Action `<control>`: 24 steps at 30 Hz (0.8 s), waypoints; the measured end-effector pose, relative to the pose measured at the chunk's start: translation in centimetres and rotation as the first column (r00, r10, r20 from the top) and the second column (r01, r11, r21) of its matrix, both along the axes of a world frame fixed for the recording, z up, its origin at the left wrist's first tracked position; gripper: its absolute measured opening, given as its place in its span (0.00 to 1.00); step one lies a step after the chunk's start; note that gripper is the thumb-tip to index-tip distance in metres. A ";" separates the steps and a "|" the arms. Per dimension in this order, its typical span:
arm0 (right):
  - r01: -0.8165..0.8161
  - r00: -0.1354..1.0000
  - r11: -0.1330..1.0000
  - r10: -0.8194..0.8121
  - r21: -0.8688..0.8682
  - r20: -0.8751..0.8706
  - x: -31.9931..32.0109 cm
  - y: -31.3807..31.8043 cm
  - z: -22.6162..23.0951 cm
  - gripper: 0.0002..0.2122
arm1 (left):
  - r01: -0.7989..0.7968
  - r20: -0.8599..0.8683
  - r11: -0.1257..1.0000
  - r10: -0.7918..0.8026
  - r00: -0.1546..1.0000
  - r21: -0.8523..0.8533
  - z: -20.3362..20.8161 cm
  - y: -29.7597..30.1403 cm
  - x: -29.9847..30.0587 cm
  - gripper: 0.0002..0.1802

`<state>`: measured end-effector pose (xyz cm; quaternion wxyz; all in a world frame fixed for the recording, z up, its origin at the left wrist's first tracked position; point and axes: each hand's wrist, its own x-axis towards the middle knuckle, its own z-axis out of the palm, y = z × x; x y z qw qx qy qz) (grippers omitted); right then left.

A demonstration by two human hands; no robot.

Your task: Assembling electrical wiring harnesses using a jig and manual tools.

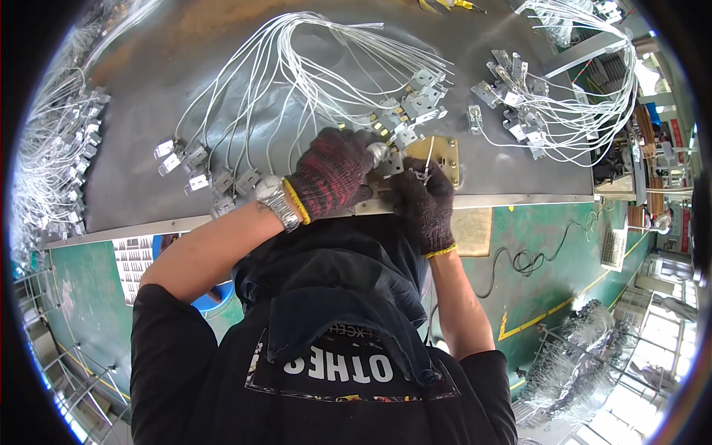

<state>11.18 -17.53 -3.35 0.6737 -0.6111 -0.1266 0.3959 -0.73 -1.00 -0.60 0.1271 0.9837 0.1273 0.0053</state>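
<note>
Brass plate (442,153) sits mid-frame at the table (148,185) edge, my left hand (334,172) closed over a metal bracket (391,165), right hand (424,204) pinching white wire (428,152); I judge crowded leads could snag.

My left hand (334,172) covers the near end of the small metal part (391,165) it presses, so I cannot tell how my fingers grip it. My right hand (424,204) hides the lower left of the brass plate (443,152), and the thin white wire (428,157) pinched there vanishes into the glove. The wire bundle (52,163) at my far left blurs into the picture's rim, and the yellow-handled tool (452,4) is cut off by the top edge. My own chest hides the near edge of the desk (148,111).
</note>
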 end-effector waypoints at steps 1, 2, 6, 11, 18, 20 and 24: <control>-0.012 0.992 0.999 0.019 -0.052 0.124 0.4 0.0 0.5 0.11 | 0.036 -0.028 0.999 -0.036 0.999 0.000 0.4 0.0 0.4 0.41; -0.014 0.992 0.998 0.020 -0.054 0.123 0.8 0.0 0.6 0.11 | 0.034 -0.029 0.999 -0.034 0.999 -0.001 0.2 0.1 0.8 0.41; -0.027 0.966 0.989 0.063 -0.143 0.253 2.0 0.6 1.5 0.12 | 0.059 -0.066 0.998 -0.061 0.996 -0.028 0.2 0.1 2.5 0.42; -0.025 0.955 0.991 0.064 -0.134 0.289 2.7 1.0 1.7 0.12 | 0.040 -0.009 0.998 -0.040 0.999 -0.051 -1.9 0.9 3.6 0.42; -0.009 0.956 0.971 0.078 -0.238 0.282 0.6 1.1 2.1 0.11 | 0.163 0.019 0.987 -0.163 0.986 0.000 -0.4 1.0 3.1 0.38; 0.051 0.960 0.987 -0.007 -0.151 0.281 0.1 0.8 1.3 0.11 | 0.154 0.155 0.988 -0.153 0.976 0.005 -1.8 1.2 2.9 0.34; 0.036 0.955 0.990 0.005 -0.133 0.298 -0.2 1.1 1.7 0.12 | 0.086 0.274 0.996 -0.087 0.958 0.014 -3.3 1.0 3.0 0.33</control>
